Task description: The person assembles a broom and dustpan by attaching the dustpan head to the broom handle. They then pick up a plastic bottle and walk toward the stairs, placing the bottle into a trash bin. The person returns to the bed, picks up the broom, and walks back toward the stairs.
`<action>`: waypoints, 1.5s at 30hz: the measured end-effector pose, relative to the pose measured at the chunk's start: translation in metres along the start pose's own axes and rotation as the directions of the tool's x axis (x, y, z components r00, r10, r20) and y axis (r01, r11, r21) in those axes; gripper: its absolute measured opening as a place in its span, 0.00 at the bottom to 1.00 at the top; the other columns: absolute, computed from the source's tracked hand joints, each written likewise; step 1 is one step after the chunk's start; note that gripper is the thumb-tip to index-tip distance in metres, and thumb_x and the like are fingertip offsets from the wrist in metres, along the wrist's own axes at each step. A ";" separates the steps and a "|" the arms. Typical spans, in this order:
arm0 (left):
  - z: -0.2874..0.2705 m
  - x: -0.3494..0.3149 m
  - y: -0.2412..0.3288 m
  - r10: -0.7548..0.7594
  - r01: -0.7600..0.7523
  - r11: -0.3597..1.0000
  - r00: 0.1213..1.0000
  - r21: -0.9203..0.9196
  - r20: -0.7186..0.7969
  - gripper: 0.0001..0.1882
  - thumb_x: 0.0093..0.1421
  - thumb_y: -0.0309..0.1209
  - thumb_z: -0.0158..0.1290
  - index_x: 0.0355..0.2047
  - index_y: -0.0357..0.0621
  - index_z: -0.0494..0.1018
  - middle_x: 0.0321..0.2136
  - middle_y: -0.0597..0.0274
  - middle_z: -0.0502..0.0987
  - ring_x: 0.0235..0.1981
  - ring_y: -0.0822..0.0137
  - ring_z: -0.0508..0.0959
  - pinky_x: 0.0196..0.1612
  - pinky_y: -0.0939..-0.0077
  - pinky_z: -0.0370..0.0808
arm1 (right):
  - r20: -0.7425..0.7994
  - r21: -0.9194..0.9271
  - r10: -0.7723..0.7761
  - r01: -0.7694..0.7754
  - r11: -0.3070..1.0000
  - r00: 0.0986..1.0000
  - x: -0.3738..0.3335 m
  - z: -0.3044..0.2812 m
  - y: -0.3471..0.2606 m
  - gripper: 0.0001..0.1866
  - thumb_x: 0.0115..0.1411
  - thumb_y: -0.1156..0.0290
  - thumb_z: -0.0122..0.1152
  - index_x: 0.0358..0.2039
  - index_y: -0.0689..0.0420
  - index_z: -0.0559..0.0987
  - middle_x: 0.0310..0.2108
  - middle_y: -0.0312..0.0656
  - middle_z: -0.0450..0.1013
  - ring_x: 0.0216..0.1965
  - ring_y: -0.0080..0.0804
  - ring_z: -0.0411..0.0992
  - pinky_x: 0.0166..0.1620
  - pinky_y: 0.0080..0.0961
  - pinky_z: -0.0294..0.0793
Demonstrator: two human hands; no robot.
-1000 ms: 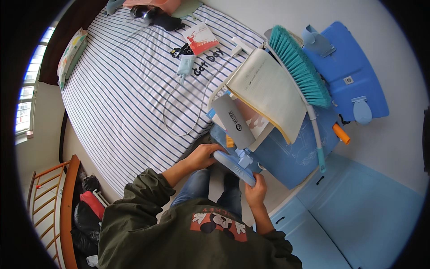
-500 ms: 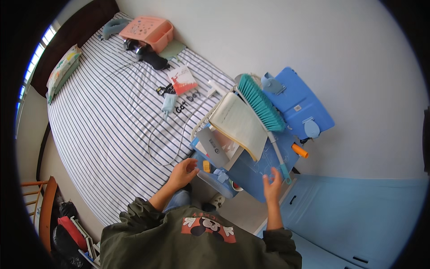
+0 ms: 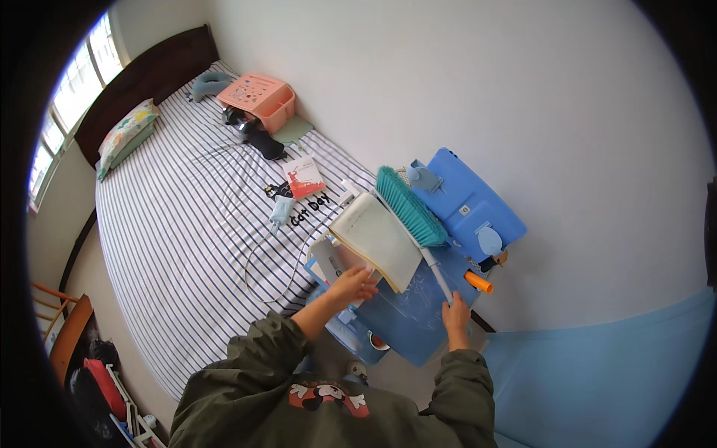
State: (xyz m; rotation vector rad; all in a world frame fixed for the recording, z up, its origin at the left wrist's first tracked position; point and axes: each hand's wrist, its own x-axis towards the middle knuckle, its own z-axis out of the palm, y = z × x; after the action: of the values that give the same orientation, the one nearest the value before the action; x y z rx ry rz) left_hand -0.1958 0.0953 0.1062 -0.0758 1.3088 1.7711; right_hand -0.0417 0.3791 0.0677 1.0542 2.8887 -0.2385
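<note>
A teal-bristled brush (image 3: 409, 205) with a long pale handle lies across the blue desk (image 3: 407, 321). My right hand (image 3: 455, 313) is closed around the lower end of that handle, hiding its tip. Beside the brush rests an open notebook (image 3: 379, 235) with cream pages. My left hand (image 3: 351, 287) reaches over the desk's left side, fingers loosely stretched and nothing visible in them. It is nearest the notebook's lower corner and a grey box (image 3: 328, 259); whether it touches either I cannot tell.
The desk's raised blue board (image 3: 478, 209) stands against the wall, with an orange cylinder (image 3: 478, 281) below it. A striped bed (image 3: 194, 224) lies to the left, bearing a pink storage box (image 3: 258, 97), a red-and-white book (image 3: 304, 178) and a looped white cable (image 3: 249, 254).
My right hand has closed on the brush's handle. My left hand has moved right and forward over the desk. The view has tilted up, showing more of the window.
</note>
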 end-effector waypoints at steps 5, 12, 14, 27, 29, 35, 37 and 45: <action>0.022 0.038 0.001 0.046 -0.062 0.993 0.986 -0.097 -0.158 0.22 0.62 0.42 0.44 0.49 0.38 0.60 0.42 0.48 0.71 0.37 0.59 0.76 0.40 0.67 0.74 | -0.340 0.012 -0.237 0.256 0.966 0.910 -0.009 -0.029 0.026 0.12 0.52 0.68 0.60 0.34 0.55 0.67 0.27 0.42 0.71 0.28 0.44 0.73 0.29 0.37 0.73; 0.024 0.007 -0.014 0.122 -0.133 0.991 0.928 -0.007 -0.351 0.23 0.59 0.40 0.49 0.49 0.38 0.61 0.37 0.54 0.70 0.37 0.58 0.76 0.38 0.69 0.74 | -0.350 0.223 -0.306 0.396 0.891 0.885 -0.050 -0.080 0.048 0.11 0.52 0.65 0.60 0.31 0.55 0.70 0.23 0.43 0.71 0.26 0.45 0.72 0.28 0.37 0.69; 0.031 -0.016 -0.023 0.195 -0.196 0.980 0.901 0.037 -0.388 0.25 0.59 0.40 0.49 0.51 0.39 0.59 0.41 0.54 0.69 0.39 0.61 0.75 0.38 0.72 0.73 | -0.321 0.347 -0.296 0.402 0.847 0.900 -0.063 -0.090 0.067 0.11 0.51 0.64 0.61 0.30 0.56 0.71 0.24 0.46 0.71 0.25 0.50 0.70 0.28 0.39 0.67; 0.010 -0.235 -0.149 0.149 -0.291 0.951 0.732 -0.107 -0.664 0.11 0.62 0.35 0.47 0.40 0.41 0.69 0.30 0.64 0.74 0.29 0.75 0.75 0.33 0.83 0.72 | -0.128 0.619 -0.447 0.423 0.662 0.886 -0.114 -0.080 0.094 0.10 0.53 0.68 0.61 0.28 0.61 0.72 0.20 0.41 0.70 0.22 0.32 0.67 0.28 0.28 0.66; 0.007 -0.255 -0.175 0.118 -0.307 0.939 0.707 -0.153 -0.697 0.11 0.62 0.34 0.47 0.39 0.41 0.69 0.30 0.64 0.74 0.28 0.75 0.75 0.33 0.83 0.72 | -0.057 0.666 -0.488 0.397 0.631 0.871 -0.124 -0.080 0.070 0.10 0.53 0.68 0.60 0.28 0.61 0.72 0.19 0.38 0.69 0.22 0.25 0.65 0.27 0.25 0.65; 0.019 -0.288 -0.241 0.044 -0.355 0.900 0.649 -0.251 -0.759 0.14 0.61 0.35 0.47 0.43 0.40 0.68 0.33 0.62 0.74 0.31 0.75 0.74 0.35 0.83 0.71 | 0.238 0.703 -0.670 0.351 0.618 0.703 -0.174 -0.069 0.003 0.08 0.53 0.69 0.60 0.25 0.58 0.72 0.17 0.33 0.64 0.21 0.17 0.60 0.25 0.19 0.60; 0.026 -0.285 -0.251 0.057 -0.354 0.901 0.672 -0.252 -0.738 0.15 0.61 0.35 0.48 0.45 0.39 0.68 0.36 0.60 0.74 0.34 0.74 0.74 0.37 0.81 0.71 | 0.314 0.747 -0.731 0.317 0.584 0.606 -0.193 -0.042 -0.007 0.07 0.53 0.71 0.60 0.24 0.57 0.71 0.15 0.31 0.63 0.18 0.16 0.59 0.22 0.17 0.57; 0.065 -0.287 -0.298 0.260 -0.590 0.677 0.751 -0.439 -0.607 0.30 0.58 0.44 0.51 0.55 0.39 0.59 0.46 0.56 0.71 0.52 0.65 0.68 0.54 0.69 0.64 | 0.670 0.692 -0.720 0.196 0.694 0.184 -0.305 0.032 -0.045 0.07 0.53 0.70 0.60 0.28 0.60 0.73 0.14 0.33 0.63 0.18 0.15 0.58 0.21 0.20 0.59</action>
State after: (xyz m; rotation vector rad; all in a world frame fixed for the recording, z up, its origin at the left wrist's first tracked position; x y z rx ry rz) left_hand 0.2042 -0.0218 0.0669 -0.6835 1.0764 2.6996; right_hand 0.1629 0.1461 0.0743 -0.1952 1.8850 -1.1832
